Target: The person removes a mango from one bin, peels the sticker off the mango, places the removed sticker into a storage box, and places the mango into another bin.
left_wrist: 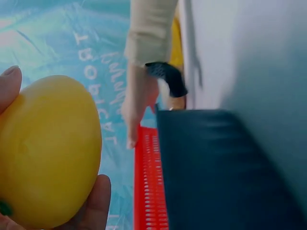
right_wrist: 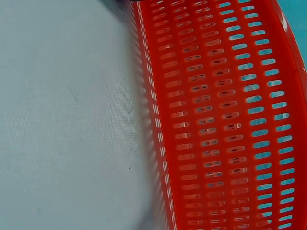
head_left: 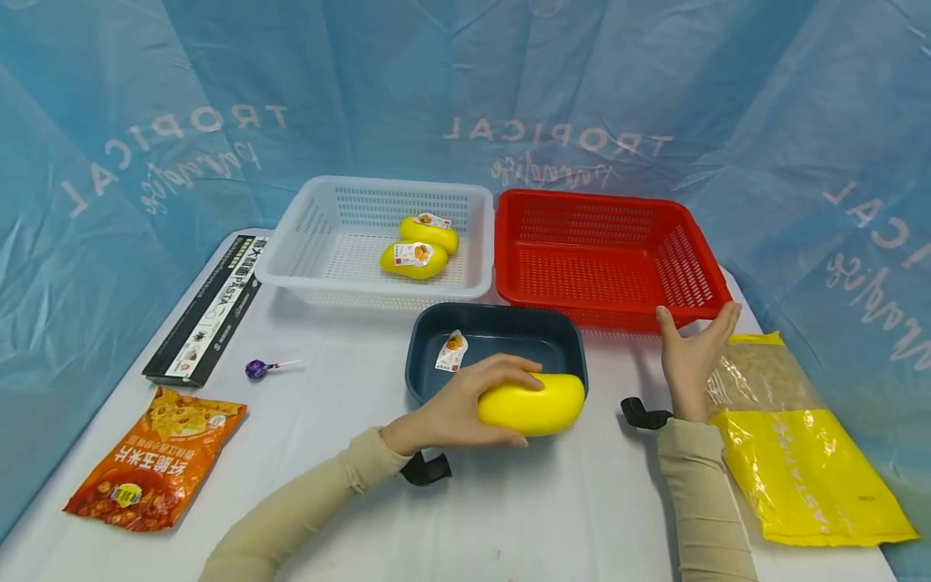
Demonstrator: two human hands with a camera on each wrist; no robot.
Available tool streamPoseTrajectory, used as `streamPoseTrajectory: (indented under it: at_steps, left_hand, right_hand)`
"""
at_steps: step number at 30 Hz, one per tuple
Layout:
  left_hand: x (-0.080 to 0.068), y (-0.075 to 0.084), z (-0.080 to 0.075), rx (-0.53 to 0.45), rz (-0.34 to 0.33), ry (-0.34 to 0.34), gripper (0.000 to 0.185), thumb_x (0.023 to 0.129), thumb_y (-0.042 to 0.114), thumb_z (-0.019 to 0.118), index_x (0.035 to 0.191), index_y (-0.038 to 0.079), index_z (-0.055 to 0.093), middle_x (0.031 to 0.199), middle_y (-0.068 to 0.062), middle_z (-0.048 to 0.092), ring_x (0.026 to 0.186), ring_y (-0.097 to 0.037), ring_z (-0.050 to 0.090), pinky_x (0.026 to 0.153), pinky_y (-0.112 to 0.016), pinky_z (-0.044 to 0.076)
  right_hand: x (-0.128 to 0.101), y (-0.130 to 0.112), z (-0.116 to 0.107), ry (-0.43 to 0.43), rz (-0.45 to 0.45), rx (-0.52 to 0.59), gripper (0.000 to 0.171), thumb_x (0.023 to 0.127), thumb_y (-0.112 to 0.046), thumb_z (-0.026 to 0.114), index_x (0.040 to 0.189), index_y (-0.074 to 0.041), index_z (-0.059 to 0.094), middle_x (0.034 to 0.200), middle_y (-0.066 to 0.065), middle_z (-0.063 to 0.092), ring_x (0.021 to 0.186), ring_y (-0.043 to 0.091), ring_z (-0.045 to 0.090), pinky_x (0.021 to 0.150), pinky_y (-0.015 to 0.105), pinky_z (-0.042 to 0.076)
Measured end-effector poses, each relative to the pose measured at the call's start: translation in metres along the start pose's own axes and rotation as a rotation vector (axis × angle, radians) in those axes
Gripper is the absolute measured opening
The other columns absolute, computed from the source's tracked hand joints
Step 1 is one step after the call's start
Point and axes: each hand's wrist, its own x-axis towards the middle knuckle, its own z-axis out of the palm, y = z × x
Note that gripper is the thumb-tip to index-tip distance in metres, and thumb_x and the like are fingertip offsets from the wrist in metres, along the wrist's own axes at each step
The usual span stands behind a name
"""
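Observation:
My left hand (head_left: 454, 408) holds a yellow mango (head_left: 534, 404) above the near edge of a dark blue tray (head_left: 502, 319). A green stem end shows on this mango (left_wrist: 53, 153) in the left wrist view. Inside the tray is a fruit-printed sticker (head_left: 452, 352). My right hand (head_left: 689, 360) is at the near right corner of the red basket (head_left: 611, 315), thumb and fingers spread; whether it bears on the rim is hard to tell. Two more mangoes with labels, one in front (head_left: 414, 263) and one behind (head_left: 429, 234), lie in the white basket (head_left: 291, 259).
At the left are a black pasta box (head_left: 207, 311), a purple lollipop (head_left: 257, 369) and an orange corn-chip bag (head_left: 160, 461). A yellow pasta bag (head_left: 807, 453) lies right of my right arm. Blue curtain (head_left: 407, 89) hangs behind the white table (head_left: 553, 517).

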Motion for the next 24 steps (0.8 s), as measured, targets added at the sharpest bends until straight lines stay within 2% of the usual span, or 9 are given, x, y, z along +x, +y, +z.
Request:
streamPoseTrajectory:
  at_steps: [9,17,24]
  left_hand:
    - [0.037,-0.001,-0.022,-0.059,-0.090,0.055,0.054,0.076,0.016,0.082,0.125,0.019,0.061,0.141,-0.002,0.051,0.125,-0.017,0.048,0.096,-0.035,0.047]
    - [0.072,-0.015,-0.044,-0.181,-0.144,0.134,0.054,0.081,0.008,0.077,0.131,0.012,0.056,0.139,-0.006,0.048,0.123,-0.020,0.047,0.096,-0.035,0.049]
    - [0.100,-0.027,-0.061,-0.194,-0.166,0.168,0.052,0.084,0.007,0.073,0.133,0.010,0.054,0.138,-0.007,0.049,0.114,-0.022,0.050,0.096,-0.034,0.048]
  right_hand:
    - [-0.001,-0.002,0.000,0.000,0.003,0.004,0.101,0.088,-0.049,0.063,0.157,-0.017,-0.003,0.164,-0.002,-0.008,0.152,0.018,-0.003,0.124,0.045,0.003]
    - [-0.001,0.000,0.002,0.008,-0.007,0.022,0.100,0.088,-0.047,0.064,0.157,-0.016,-0.003,0.164,-0.001,-0.008,0.152,0.017,-0.003,0.124,0.044,0.003]
    - [-0.001,0.001,0.003,0.017,-0.026,0.035,0.101,0.087,-0.048,0.064,0.157,-0.014,-0.001,0.165,0.001,-0.006,0.152,0.017,-0.002,0.124,0.043,0.004]
